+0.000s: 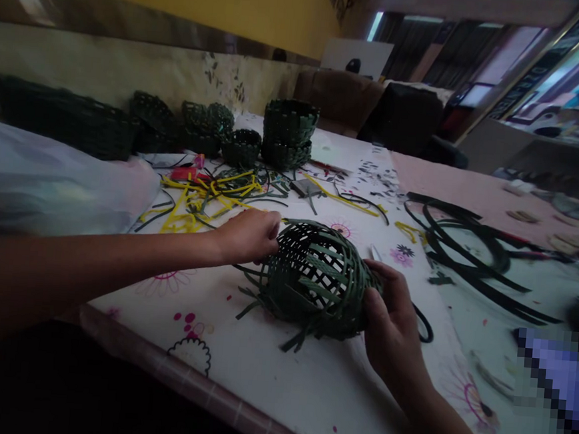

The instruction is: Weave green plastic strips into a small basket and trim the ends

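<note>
A dark green woven basket [314,279] lies on its side on the flower-printed tablecloth [258,362], its open mouth facing left. Loose strip ends stick out around the mouth and underneath. My right hand [394,319] grips the basket's right end, thumb in front and fingers behind. At the mouth's upper left edge, my left hand [252,236] is closed in a pinch. Whatever is between those fingertips is too small and dark to make out. Partly hidden behind my right hand is a pair of scissors [426,325], with a dark handle loop and a blade tip showing.
Several finished green baskets [290,133] line the wall side. Yellow and green strips [206,194] lie tangled beyond my left hand, beside a pale plastic bag [66,179]. Coiled dark strips [468,244] rest to the right. Chairs [410,116] stand at the table's far end.
</note>
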Demonstrator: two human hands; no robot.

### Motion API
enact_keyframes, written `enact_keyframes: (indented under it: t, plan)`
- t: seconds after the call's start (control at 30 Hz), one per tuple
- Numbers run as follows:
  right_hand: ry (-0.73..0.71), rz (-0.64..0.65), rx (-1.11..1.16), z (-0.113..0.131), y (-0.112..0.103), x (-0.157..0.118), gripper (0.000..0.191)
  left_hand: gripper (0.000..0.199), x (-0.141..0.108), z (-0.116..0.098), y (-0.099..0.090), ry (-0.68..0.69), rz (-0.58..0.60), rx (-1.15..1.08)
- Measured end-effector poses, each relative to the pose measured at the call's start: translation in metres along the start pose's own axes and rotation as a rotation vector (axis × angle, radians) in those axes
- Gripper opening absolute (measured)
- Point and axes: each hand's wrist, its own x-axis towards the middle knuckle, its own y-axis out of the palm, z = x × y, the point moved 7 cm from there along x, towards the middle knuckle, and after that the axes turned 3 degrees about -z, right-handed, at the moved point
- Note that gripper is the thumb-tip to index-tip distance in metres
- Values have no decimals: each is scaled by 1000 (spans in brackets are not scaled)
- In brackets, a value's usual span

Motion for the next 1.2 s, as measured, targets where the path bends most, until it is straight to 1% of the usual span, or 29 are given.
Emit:
enact_keyframes:
  t: [0.07,0.13,0.2,0.27,0.43,0.57,0.63,0.77,0.83,0.97,1.0,1.03,1.1,1.2]
  plan:
    - [0,-5,6,1,0,0,39,16,1,4,0,-17,-7,-7]
    - [-8,-10,9,1,0,0,39,13,2,6,4,-18,36,-19]
    - [-13,-19,12,1,0,0,38,17,4,7,8,-7,82,-49]
    - [-11,-28,19,0,-1,1,38,19,6,8,10,3,101,-91]
    - [15,-19,65,-5,-1,3,39,16,11,13,14,22,140,-140]
    - [28,-16,83,-5,-1,3,39,14,13,15,16,43,166,-127]
    - [27,-19,80,-3,0,2,39,15,13,15,14,44,147,-51]
    - [25,-10,75,1,1,1,39,17,12,9,6,73,16,192]
    - [31,-8,79,0,1,1,39,17,13,7,6,122,10,220]
    - [71,5,114,-5,1,2,40,16,13,8,10,302,110,64]
    - [83,13,124,-6,1,2,41,16,13,10,11,329,132,16]
    - [91,18,131,-7,1,3,42,17,12,12,11,335,158,-32]
    - [104,25,134,-8,1,2,43,17,11,17,13,298,217,-114]
    - [112,20,130,-8,1,3,43,16,9,19,15,225,263,-142]
